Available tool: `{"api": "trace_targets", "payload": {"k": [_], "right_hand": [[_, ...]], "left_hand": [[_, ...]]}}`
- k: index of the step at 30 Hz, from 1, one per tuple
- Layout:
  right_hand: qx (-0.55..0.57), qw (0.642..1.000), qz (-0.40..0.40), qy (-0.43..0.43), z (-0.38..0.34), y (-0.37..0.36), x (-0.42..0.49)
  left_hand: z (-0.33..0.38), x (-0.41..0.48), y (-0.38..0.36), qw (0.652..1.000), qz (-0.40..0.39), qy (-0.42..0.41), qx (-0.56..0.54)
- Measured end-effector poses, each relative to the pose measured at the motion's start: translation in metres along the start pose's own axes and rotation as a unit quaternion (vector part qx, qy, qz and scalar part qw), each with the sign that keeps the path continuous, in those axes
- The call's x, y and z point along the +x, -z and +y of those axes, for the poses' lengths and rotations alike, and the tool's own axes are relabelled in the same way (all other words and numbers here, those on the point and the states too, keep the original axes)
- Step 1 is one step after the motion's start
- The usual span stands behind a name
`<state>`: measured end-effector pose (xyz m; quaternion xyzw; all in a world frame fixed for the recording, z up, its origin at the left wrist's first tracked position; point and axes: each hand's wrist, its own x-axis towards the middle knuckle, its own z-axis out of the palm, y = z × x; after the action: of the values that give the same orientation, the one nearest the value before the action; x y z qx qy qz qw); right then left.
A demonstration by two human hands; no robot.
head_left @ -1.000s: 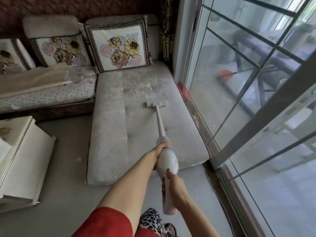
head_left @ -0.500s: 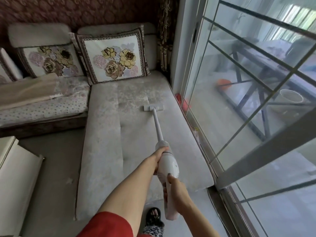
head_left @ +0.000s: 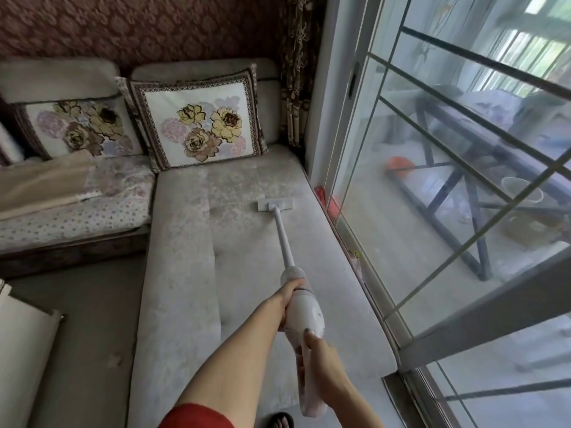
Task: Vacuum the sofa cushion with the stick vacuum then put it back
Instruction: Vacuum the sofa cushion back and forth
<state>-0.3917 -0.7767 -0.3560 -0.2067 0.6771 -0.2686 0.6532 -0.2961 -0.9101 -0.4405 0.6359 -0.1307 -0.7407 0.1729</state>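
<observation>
Leftmost, a pale cabinet [head_left: 24, 350] stands on the grey floor [head_left: 89, 319], and behind it a sofa seat [head_left: 71, 217] with a small flower print carries a folded beige cloth [head_left: 40, 183] and a floral pillow [head_left: 80, 128]. Next, a second floral pillow [head_left: 200, 131] leans upright at the far end of the long sofa cushion [head_left: 191, 273], under dark red patterned wallpaper [head_left: 139, 26]. No brand or writing can be read anywhere. On that cushion, the white stick vacuum [head_left: 304, 310] has its flat head [head_left: 275, 204] lying past the middle, toward the pillow, with the wand running back to the body. The left hand [head_left: 289, 296] is wrapped round the front of the body; the right hand [head_left: 319, 359] is closed on the handle behind it. To the right, a glass sliding door [head_left: 432, 180] runs beside the cushion.
</observation>
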Motion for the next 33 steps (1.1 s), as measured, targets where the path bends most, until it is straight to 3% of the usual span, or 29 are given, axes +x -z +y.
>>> {"api": "trace_targets", "payload": {"k": [14, 24, 33], "right_hand": [[-0.016, 1.000, -0.007, 0.012, 0.042, 0.038, -0.029], [-0.067, 0.997, -0.016, 0.018, 0.147, 0.096, -0.079], [-0.004, 1.000, -0.023, -0.003, 0.206, 0.128, -0.145]], "left_hand": [[-0.053, -0.054, -0.035, 1.000, 0.005, 0.018, 0.009], [-0.171, -0.091, -0.073, 0.999, 0.037, 0.014, 0.012], [-0.253, -0.119, -0.093, 1.000, 0.028, 0.007, -0.001]]}}
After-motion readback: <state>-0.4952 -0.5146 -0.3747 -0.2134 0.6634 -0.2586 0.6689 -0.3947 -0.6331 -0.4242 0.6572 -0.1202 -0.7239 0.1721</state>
